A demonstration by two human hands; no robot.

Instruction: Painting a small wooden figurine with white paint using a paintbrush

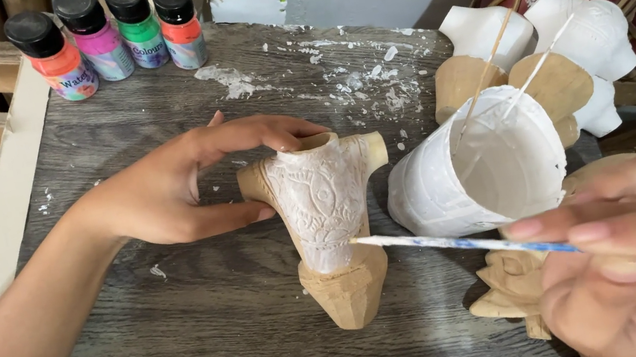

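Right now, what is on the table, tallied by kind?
Paint bottles: 4
White-painted carved figures: 2
Half-painted carved figure, steadied by the left hand: 1
Paint cup: 1
Sticks in cup: 2
Paintbrush, in the right hand: 1
Total: 11

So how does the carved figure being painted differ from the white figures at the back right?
The carved figure is only part white, its base bare wood; the white figures look fully coated on their visible sides. The left hand steadies the carved figure while the brush touches it; the white figures sit untouched. Both share a similar torso shape.
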